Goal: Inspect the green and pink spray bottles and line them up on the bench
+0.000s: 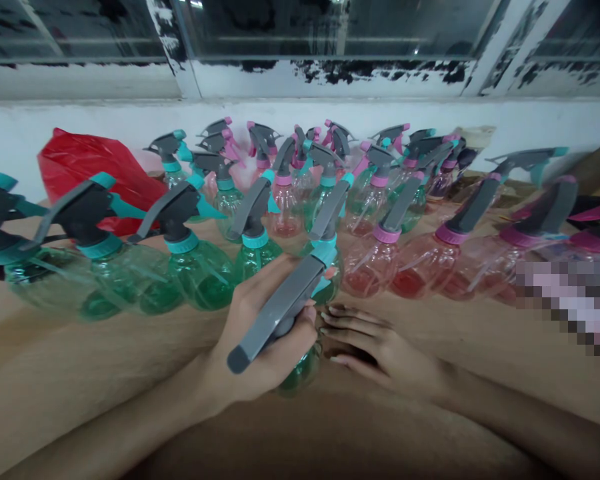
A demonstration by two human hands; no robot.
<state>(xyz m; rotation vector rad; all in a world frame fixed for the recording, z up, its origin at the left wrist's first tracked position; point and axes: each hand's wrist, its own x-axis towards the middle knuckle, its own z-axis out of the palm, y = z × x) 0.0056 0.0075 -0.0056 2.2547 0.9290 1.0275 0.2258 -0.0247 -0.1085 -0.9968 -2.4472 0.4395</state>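
My left hand (247,310) is wrapped round the neck of a green spray bottle (285,303) with a grey and turquoise trigger head. Much of the bottle's green body is hidden behind the fingers. Just right of it, my right hand (380,343) lies low over the table with its fingers stretched toward the bottle; whether the fingertips touch it I cannot tell. Directly beyond the held bottle stands another green spray bottle (327,230), partly covered. Pink spray bottles (373,260) stand farther right in the same row, and green spray bottles (203,267) to the left.
More spray bottles (285,207) in green and pink crowd the brown table (145,393) behind the front row. A red plastic bag (97,163) sits at the back left. A white wall (105,113) with windows closes off the far side. A blurred-out patch covers the right edge.
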